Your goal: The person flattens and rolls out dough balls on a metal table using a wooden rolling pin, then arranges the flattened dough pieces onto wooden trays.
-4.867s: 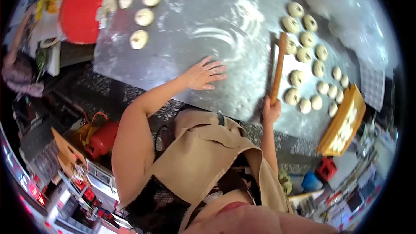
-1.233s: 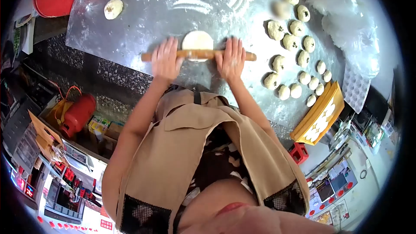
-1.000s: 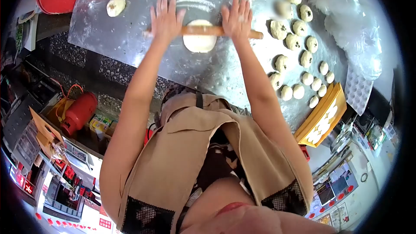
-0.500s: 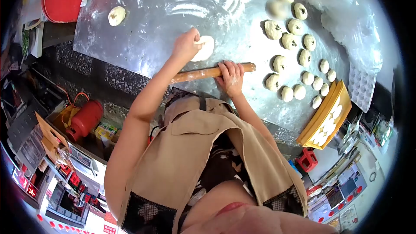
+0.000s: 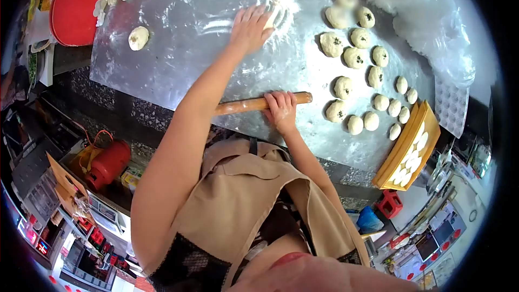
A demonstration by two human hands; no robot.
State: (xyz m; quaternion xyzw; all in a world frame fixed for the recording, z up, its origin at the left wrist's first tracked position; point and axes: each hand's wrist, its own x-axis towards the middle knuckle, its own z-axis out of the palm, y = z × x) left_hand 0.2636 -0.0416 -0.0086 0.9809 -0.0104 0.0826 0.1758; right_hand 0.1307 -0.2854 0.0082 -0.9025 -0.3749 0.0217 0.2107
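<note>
"Looking over the feed, what's largest?"

"The metal table [image 5: 189,48], with a yellow tray [image 5: 397,148] along its right side. Then the rolling pin [image 5: 238,106], near the front edge, its left end hidden by my forearm. My right hand [image 5: 282,109] curls over it, fingers wrapped."

"What's changed?"

"My left hand [image 5: 251,28] is farther forward, at the flour patch [image 5: 284,8]; half a second ago it pinched the dough nearer the pin. Fingers are extended, slightly apart; I can't tell whether they grip."

"And the dough?"

"Probably the pale edge [image 5: 268,21] beside my thumb, mostly covered. I judge it's being floured, so rolling is paused. Smaller dark-flecked buns [image 5: 354,58] lie well apart, rightward."
</note>
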